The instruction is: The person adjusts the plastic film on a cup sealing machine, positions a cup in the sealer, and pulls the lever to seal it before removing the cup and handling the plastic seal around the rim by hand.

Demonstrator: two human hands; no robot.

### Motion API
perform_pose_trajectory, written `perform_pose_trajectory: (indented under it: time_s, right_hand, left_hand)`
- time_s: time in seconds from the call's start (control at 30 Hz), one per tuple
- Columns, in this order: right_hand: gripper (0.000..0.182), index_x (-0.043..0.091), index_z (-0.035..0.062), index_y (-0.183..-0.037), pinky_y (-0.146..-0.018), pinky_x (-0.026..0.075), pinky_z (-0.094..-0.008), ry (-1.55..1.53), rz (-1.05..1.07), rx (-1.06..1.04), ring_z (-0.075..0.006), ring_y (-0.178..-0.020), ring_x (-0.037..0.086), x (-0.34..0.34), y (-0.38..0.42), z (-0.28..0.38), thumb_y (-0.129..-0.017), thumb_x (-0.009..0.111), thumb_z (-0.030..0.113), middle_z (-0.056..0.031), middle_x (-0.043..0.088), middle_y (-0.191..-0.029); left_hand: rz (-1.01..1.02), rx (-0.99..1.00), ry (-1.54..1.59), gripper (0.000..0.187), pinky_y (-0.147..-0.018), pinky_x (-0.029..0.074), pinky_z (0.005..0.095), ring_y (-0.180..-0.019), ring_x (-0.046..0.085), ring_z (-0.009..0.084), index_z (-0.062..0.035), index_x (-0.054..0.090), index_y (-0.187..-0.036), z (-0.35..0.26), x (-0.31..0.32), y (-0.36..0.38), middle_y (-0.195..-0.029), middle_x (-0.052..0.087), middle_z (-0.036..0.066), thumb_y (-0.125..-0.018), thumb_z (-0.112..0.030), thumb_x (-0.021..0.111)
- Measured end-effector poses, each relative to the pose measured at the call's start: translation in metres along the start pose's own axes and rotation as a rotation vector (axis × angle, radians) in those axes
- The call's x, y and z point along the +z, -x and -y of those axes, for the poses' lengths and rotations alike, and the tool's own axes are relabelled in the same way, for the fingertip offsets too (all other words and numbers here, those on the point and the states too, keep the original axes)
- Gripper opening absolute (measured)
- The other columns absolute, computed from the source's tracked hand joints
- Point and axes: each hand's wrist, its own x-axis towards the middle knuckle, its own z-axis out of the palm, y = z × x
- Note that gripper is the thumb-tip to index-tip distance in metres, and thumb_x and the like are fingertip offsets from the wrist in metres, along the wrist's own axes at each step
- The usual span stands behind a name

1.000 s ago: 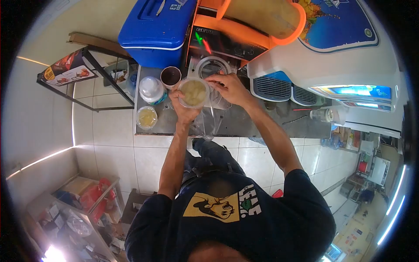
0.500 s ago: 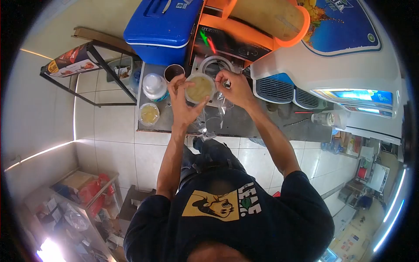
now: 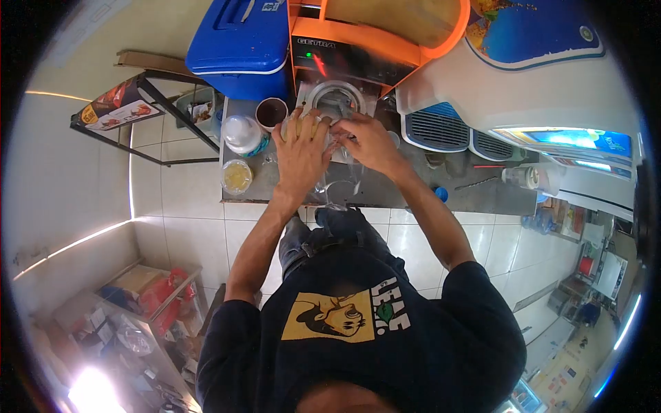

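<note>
My left hand reaches forward with its back up and its fingers stretched out over the front of an orange and black cup sealing machine. What lies beneath its palm is mostly hidden; the cup of pale yellow contents seen there earlier does not show. Beside it, my right hand has its fingers bent together at clear plastic film, which hangs toward the counter edge. Just beyond both hands is the machine's round metal ring.
Left on the grey counter are a dark-filled cup, a white-lidded jar and a film-topped yellow cup. A blue cooler box stands behind. To the right are a drink dispenser, a blue cap and clear cups.
My left hand has turned from gripping the yellow-filled cup to lying palm down, hiding that spot. My right hand has come closer to it. The view has shifted slightly.
</note>
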Motion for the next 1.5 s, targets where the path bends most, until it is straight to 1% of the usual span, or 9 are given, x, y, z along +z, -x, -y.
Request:
perform_pose_trajectory:
  time_s: [0.23,0.33,0.6,0.73,0.93,1.03,1.1,1.33,1.5]
  right_hand:
    - [0.019,0.072,0.0083,-0.101,-0.070,0.047,-0.0440,0.047,0.113,-0.163,-0.0372,-0.076,0.060,-0.015,-0.012,-0.015,-0.083,0.069,0.013,-0.0161,0.063,-0.085]
    - [0.017,0.073,0.0127,-0.099,-0.086,0.046,-0.0480,-0.054,0.220,0.021,-0.0372,-0.092,0.061,-0.018,-0.011,-0.019,-0.087,0.065,0.021,-0.0168,0.066,-0.089]
    - [0.016,0.068,0.0007,-0.101,-0.073,0.053,-0.0317,-0.328,-0.062,0.266,-0.0139,-0.083,0.069,-0.013,-0.009,-0.023,-0.087,0.062,0.000,-0.0095,0.072,-0.087]
    - [0.018,0.066,0.0031,-0.102,-0.072,0.053,-0.0369,-0.338,-0.300,0.407,-0.0240,-0.078,0.069,-0.014,-0.008,-0.053,-0.084,0.061,0.006,-0.0099,0.070,-0.082]
    - [0.030,0.062,0.0042,-0.111,-0.074,0.050,-0.0431,0.759,-0.413,0.023,-0.0304,-0.080,0.066,-0.042,0.014,0.023,-0.083,0.064,0.015,-0.0103,0.067,-0.079]
    - [0.029,0.064,0.0035,-0.107,-0.073,0.052,-0.0437,0.678,-0.465,-0.078,-0.0332,-0.080,0.068,-0.033,0.017,0.052,-0.084,0.066,0.021,-0.0135,0.068,-0.083]
    - [0.027,0.065,0.0021,-0.103,-0.071,0.053,-0.0450,-0.234,-0.215,0.327,-0.0372,-0.078,0.069,0.008,0.021,0.043,-0.085,0.069,0.022,-0.0154,0.067,-0.088]
    - [0.019,0.061,-0.0047,-0.095,-0.059,0.060,-0.0331,-0.815,-0.333,0.599,-0.0222,-0.075,0.070,0.050,0.005,0.030,-0.086,0.071,0.009,-0.0150,0.067,-0.091]
    - [0.019,0.056,-0.0047,-0.089,-0.055,0.061,-0.0276,-0.904,-0.318,0.679,-0.0190,-0.075,0.069,0.043,0.004,0.033,-0.088,0.071,0.007,-0.0103,0.062,-0.087]
  left_hand:
    - [-0.025,0.073,-0.058,0.041,-0.096,0.034,0.0573,-0.128,0.044,0.0279,-0.0189,0.060,-0.119,0.006,0.004,-0.004,-0.127,0.053,0.000,-0.082,-0.031,0.071]
    - [0.010,0.086,-0.095,0.036,-0.098,0.033,0.0548,-0.128,0.044,0.0284,-0.0161,0.061,-0.118,0.008,0.005,-0.004,-0.127,0.055,0.001,-0.087,-0.034,0.065]
    - [0.056,0.127,-0.050,0.038,-0.099,0.032,0.0562,-0.129,0.045,0.0273,-0.0177,0.059,-0.123,0.008,0.001,-0.008,-0.128,0.055,0.000,-0.088,-0.031,0.065]
    - [0.013,0.145,-0.044,0.041,-0.099,0.032,0.0560,-0.131,0.044,0.0268,-0.0167,0.058,-0.124,0.011,0.005,-0.003,-0.130,0.055,0.000,-0.086,-0.029,0.067]
    - [0.055,0.153,0.025,0.058,-0.102,0.031,0.0534,-0.132,0.043,0.0273,-0.0139,0.052,-0.130,0.007,-0.006,-0.009,-0.136,0.052,0.003,-0.076,-0.022,0.072]
    - [0.109,0.112,0.089,0.073,-0.103,0.031,0.0511,-0.133,0.041,0.0289,-0.0127,0.048,-0.134,0.004,-0.017,-0.011,-0.138,0.049,0.007,-0.067,-0.017,0.076]
    - [0.111,0.106,0.175,0.082,-0.106,0.029,0.0511,-0.134,0.039,0.0331,-0.0118,0.045,-0.137,0.003,-0.019,-0.013,-0.142,0.045,0.011,-0.061,-0.012,0.075]
    - [-0.126,0.169,0.394,0.097,-0.113,0.026,0.0524,-0.137,0.033,0.0402,-0.0073,0.038,-0.143,0.022,-0.030,0.002,-0.147,0.037,0.019,-0.057,-0.013,0.084]
    - [-0.221,-0.219,0.812,0.095,-0.107,0.039,0.0439,-0.132,0.044,0.0368,-0.0003,0.037,-0.142,0.024,0.007,0.038,-0.142,0.045,0.018,-0.062,-0.008,0.088]
